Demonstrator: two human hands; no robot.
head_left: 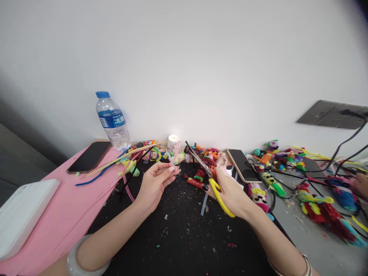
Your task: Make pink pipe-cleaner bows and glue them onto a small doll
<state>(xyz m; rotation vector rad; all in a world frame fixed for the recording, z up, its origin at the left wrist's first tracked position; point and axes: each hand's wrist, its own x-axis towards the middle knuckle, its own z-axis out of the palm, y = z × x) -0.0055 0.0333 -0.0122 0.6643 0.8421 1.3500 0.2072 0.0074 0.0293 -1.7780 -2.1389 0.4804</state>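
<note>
Pinched between the thumb and fingers of my left hand (156, 184) is a pink pipe cleaner (176, 150), its free end sticking up. My right hand (231, 193) grips yellow-handled scissors (220, 201), blades pointing up and to the left, apart from the pipe cleaner. Behind the hands, a white paper cup (173, 144) stands upside down among small fuzzy pipe-cleaner dolls. A red lighter-like tube (195, 182) lies near my right fingers. Under both hands is a black mat (184, 241) strewn with tiny coloured scraps.
At left, a water bottle (113, 122) leans against the wall, by a dark phone (89, 156) and a white device (27, 216) on pink sheets (71, 207). At right are another phone (243, 165), cables, more dolls (324, 214), a wall socket (330, 114) and another person's hand (361, 186).
</note>
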